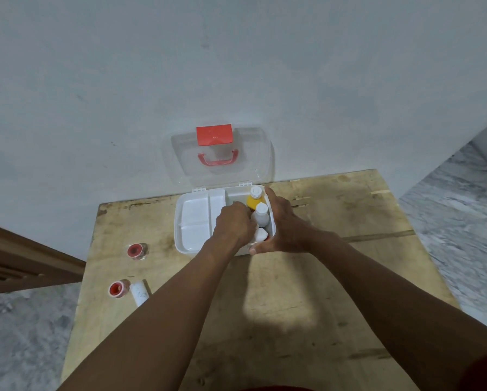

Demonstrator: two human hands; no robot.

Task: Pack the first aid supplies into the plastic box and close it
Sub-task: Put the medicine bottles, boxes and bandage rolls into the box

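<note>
Looking down from my head, I see a worn, stained plywood surface (321,277) pushed against a pale grey wall (236,66), with mottled grey floor (462,221) on both sides and a brown wooden panel (25,263) cut off at the left edge.

The white plastic box (180,238) sits at the surface's far edge. Its clear lid (253,153), with a red latch (214,134) and a red handle (217,158), stands open against the wall. A yellow bottle with a white cap (253,203) and a white bottle (260,214) stand in the box's right part.

My right hand (284,224) grips the box's right end, thumb on the near rim. My left hand (232,224) curls down into the box. Its fingers are hidden, so I cannot tell what they hold.

Two red-cored tape rolls (136,251) and a white tube (139,292) lie well to the left.
</note>
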